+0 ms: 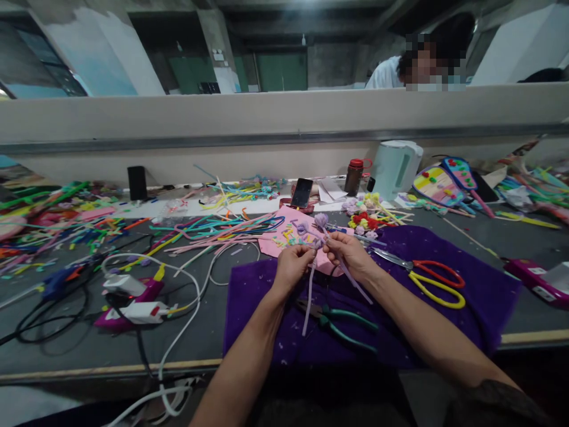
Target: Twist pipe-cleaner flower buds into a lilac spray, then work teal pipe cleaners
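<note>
Nearest, one purple cloth point(253, 308) is partly covered by two forearms point(253, 350), with one pair of pliers point(342, 323) framed between them. Above it, at least two lilac flowers point(321, 221) are pinched by the left hand point(293, 265) and right hand point(349, 252), held close together. One pair of scissors point(418, 270) is seen right; far right, one kettle point(395, 169).

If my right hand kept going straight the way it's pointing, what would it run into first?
Your right hand would probably meet the lilac flowers at your fingertips first. The pink sheet lies beyond, but its depth below them is unclear.
</note>
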